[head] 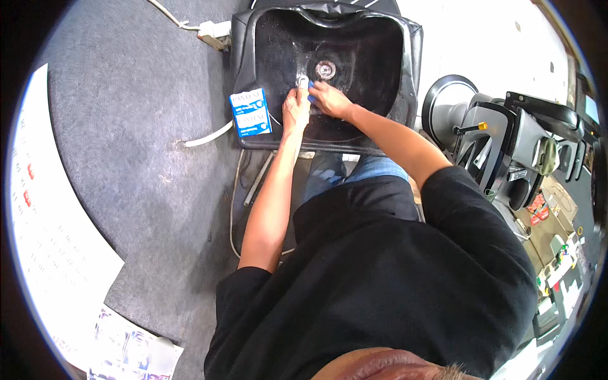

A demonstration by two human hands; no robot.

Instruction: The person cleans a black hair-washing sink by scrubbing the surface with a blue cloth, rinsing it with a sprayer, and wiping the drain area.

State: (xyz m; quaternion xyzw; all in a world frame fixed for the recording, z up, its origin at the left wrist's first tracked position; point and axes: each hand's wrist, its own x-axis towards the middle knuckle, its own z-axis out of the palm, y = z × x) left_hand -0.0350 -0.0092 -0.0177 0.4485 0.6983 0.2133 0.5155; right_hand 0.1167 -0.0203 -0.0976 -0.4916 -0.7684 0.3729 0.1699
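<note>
My left hand [296, 110] is closed round a white shower sprayer [303, 82] over the black shampoo basin [380, 66]. Beside it, my right hand [331, 99] grips a small blue thing [311, 90], perhaps a sachet or a cloth; the fingers cover most of it. Just beyond both hands lies the metal drain [325, 70] at the basin's bottom. Blue and white Pantene sachets [251, 113] rest on the basin's left front rim. A thin pale hose runs from the sprayer along my left forearm.
A white pipe [209, 134] comes out of the grey wall to the basin's left, and a power socket box [214, 34] is near its back left corner. To the right stand black salon chairs [494, 142]. A large paper calendar [57, 247] hangs at the left.
</note>
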